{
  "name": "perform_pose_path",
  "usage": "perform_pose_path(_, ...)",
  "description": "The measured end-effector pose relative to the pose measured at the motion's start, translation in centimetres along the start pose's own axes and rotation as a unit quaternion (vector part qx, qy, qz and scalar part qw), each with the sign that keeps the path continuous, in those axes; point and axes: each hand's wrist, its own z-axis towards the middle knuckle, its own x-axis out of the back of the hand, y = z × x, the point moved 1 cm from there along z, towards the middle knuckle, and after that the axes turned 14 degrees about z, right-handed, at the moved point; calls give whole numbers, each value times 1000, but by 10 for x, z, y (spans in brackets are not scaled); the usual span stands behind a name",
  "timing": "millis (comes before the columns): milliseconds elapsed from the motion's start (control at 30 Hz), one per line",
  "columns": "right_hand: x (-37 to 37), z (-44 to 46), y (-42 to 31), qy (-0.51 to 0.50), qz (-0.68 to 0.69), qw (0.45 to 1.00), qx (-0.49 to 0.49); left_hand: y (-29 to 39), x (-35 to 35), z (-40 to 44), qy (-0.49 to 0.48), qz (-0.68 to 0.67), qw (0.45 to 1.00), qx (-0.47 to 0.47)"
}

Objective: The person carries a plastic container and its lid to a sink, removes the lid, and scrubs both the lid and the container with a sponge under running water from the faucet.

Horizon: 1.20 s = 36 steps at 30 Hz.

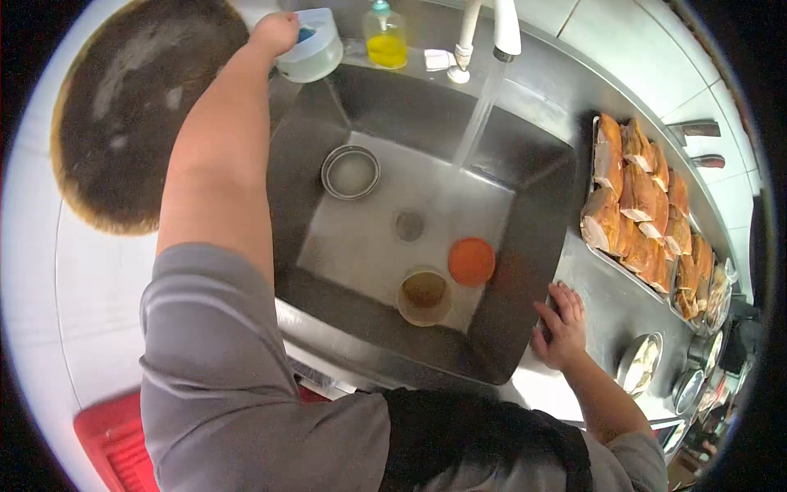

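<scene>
Browned meat pieces (pixel 643 205) on tray (pixel 627 272), along counter's (pixel 608 302) wall-side edge. Bowl (pixel 629 354) of pale food (pixel 644 365) nearer its front edge. Two knives (pixel 702 129) at tiled wall (pixel 676 78).

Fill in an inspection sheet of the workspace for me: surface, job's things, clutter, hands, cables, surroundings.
Surface: steel counter around a sink; water runs into it from the tap.
Job's things: in the sink, a round metal container, an orange-red round item and a bowl with brown contents; a translucent tub behind the sink.
Clutter: bottle of yellow liquid beside the tub; browned pieces right of the sink.
Hands: left hand at the tub, grip unclear; right hand open on the sink's right edge.
Cables: nothing seen.
Surroundings: tiled wall; dark round mat-like object at left.
</scene>
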Motion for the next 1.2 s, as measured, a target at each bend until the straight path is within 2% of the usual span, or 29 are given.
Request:
perform_pose_path(33,-1,-1,1,-3,-3,1000,-4,-5,-12,14,-25,1,1000,-11)
perform_pose_path(133,0,3,4,-12,-12,1000,-12,-34,-59,71,-26,173,968,-180)
perform_pose_path(167,1,4,3,-15,-11,1000,-15,-3,-32,48,-117,134,978,-106)
perform_pose_path(267,1,6,2,-12,-1,1000,-16,-30,-79,88,-261,32,964,-29)
perform_pose_path(400,-1,5,7,1,12,1000,-18,-37,-100,104,-313,45,947,52)
perform_pose_path(533,2,5,6,-5,19,1000,-20,-17,-102,114,-279,117,951,62)
perform_pose_path(600,3,5,6,-7,23,999,-20,-10,-85,94,-199,127,971,45)
perform_pose_path(667,3,6,6,-8,18,1000,-20,21,-40,55,-48,110,993,-6)
perform_pose_path(767,3,6,5,-8,16,1000,-25,-26,-100,96,-236,-89,966,-51)
perform_pose_path(867,2,6,5,-6,15,1000,-21,-26,-102,93,-182,62,980,-48)
perform_pose_path(967,3,6,5,3,17,1000,-14,-13,-94,85,-124,215,968,-48)
perform_pose_path(1067,4,5,3,-2,17,1000,-17,6,-29,38,71,73,985,139)
perform_pose_path(1167,1,4,3,1,25,1000,-17,-33,-10,51,122,-9,973,196)
perform_pose_path(1200,3,3,3,0,30,999,-15,-28,7,36,91,-164,954,234)
